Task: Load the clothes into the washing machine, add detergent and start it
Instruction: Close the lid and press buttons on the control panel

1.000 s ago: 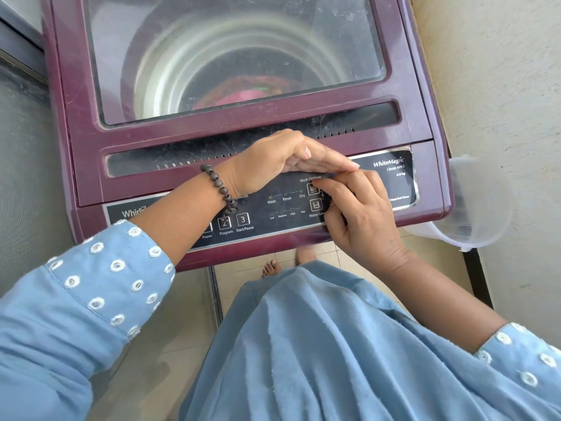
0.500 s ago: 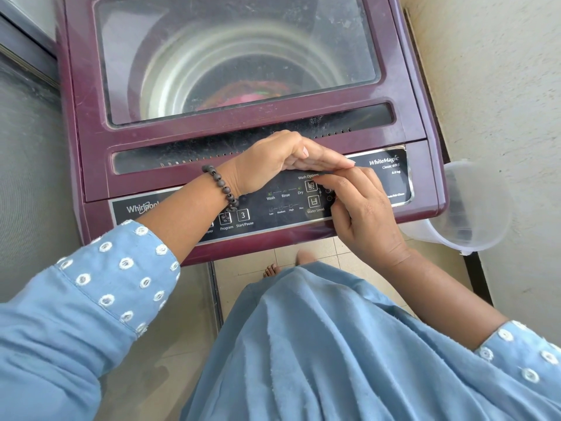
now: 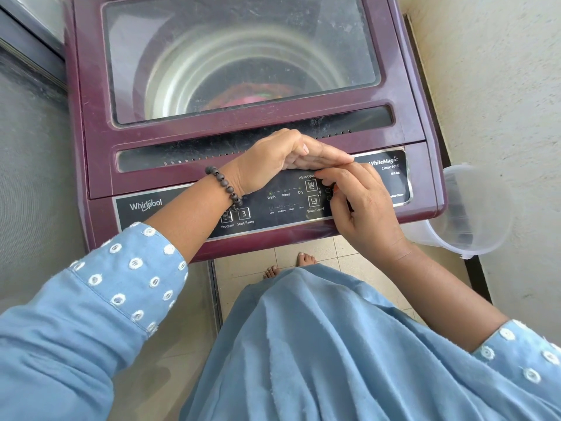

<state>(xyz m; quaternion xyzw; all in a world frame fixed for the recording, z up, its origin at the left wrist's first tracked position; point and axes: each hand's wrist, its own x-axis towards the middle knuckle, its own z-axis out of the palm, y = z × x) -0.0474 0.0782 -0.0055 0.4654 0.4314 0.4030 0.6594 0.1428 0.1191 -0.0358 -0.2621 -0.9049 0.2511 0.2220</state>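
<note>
While lid (image 3: 243, 56) sits shut, clothes (image 3: 243, 100) seemingly in drum, both hands' fingers empty, jug (image 3: 473, 208) looks empty.

washing machine (image 3: 100, 165): maroon top-loader, glass lid shut | clothes (image 3: 246, 100): pink-red, in drum

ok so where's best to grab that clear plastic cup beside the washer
Grip the clear plastic cup around its tapered side wall, coming from the front. It lies tilted right of the maroon washing machine, its wide open mouth facing up, so the narrower base end suits the fingers.
</note>
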